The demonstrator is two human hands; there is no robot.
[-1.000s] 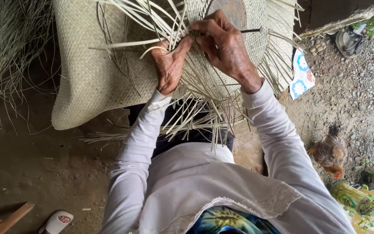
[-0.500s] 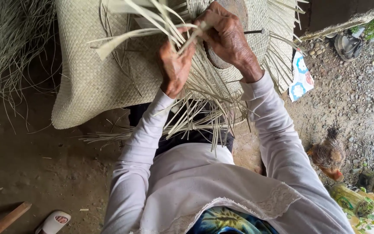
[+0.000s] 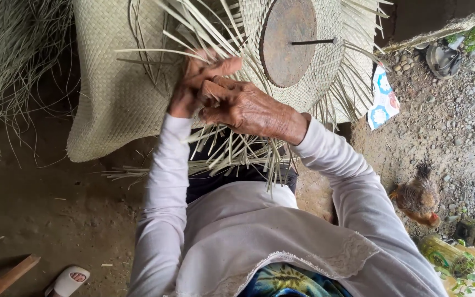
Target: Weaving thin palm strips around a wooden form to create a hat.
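A pale woven straw piece [image 3: 116, 93] lies spread in front of me, with many loose straw strands [image 3: 232, 154] sticking out of its edge. On its woven part rests a round brown disc [image 3: 288, 41] with a thin dark rod across it. My left hand [image 3: 191, 82] pinches a few strands at the weave's edge, thumb pointing right. My right hand [image 3: 246, 107] presses against it from the right, fingers curled around strands. Both hands touch each other, left of the disc.
A heap of dry grey-green fibres [image 3: 6, 71] lies at the left. A chicken [image 3: 419, 198] stands on the gravel at the right, near a blue-and-white wrapper [image 3: 383, 96]. A sandal [image 3: 67, 280] and a wooden stick [image 3: 6, 275] lie at the bottom left.
My right hand has come down and left off the disc, which now shows whole. Both hands have closed together on strands further left along the weave's edge.
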